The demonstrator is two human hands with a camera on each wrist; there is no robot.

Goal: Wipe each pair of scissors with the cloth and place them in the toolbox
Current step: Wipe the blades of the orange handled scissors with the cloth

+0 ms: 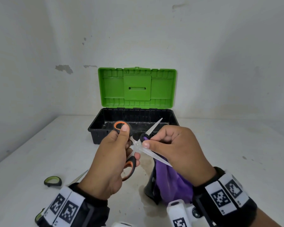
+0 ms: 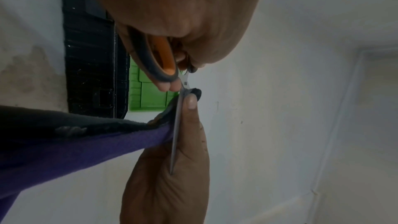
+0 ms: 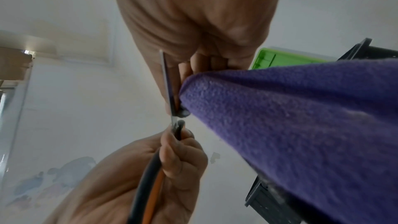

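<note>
From the head view, the left hand point(image 1: 111, 154) grips the orange-handled scissors point(image 1: 131, 145) by their stiff handles, blades splayed, above the bench point(image 1: 39, 153) before the open toolbox point(image 1: 134, 123). In the wrist views, the right hand point(image 2: 170, 173) pinches the soft purple cloth point(image 3: 301, 125) around one thin, probably slippery blade.

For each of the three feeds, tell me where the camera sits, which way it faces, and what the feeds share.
Head: worn on the head, looks down at the open toolbox; both hands and wristbands show.
Left wrist: looks along the left hand to the orange-handled scissors.
Right wrist: looks along the right hand gripping the purple cloth on a blade.
Shared: both hands, scissors, cloth, toolbox appear in all three.
</note>
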